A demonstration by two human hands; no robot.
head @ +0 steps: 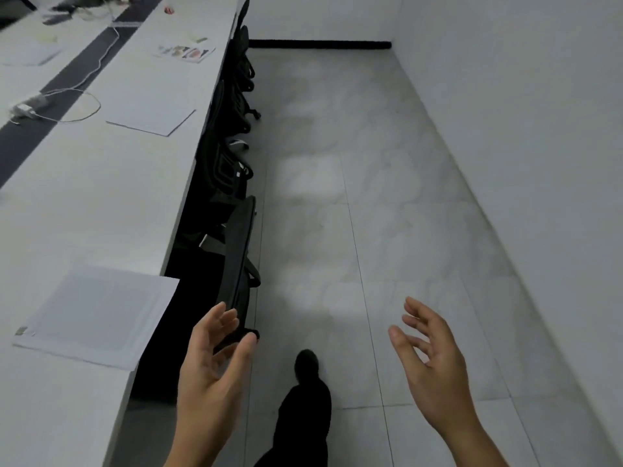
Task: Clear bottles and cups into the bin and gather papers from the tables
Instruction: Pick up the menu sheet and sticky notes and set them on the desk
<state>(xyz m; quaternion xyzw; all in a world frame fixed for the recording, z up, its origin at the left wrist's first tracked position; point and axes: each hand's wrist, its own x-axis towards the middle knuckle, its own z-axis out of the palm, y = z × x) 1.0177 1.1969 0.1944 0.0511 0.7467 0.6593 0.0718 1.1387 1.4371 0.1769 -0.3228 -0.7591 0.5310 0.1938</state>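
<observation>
Empty, slack grip of left hand [212,362] and right hand [435,362]; chairs [241,251] half-hidden under table [101,203].

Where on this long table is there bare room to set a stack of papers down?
Bare tabletop lies between the near paper stack and the middle sheet. Farther along it is crowded: white cable, colour leaflet. Chairs line the table's edge.

Both hands, left [215,362] and right [429,362], empty over floor [337,197]; papers [101,315] on table [84,203].

Dim, soft blur, wide-angle edge distortion
</observation>
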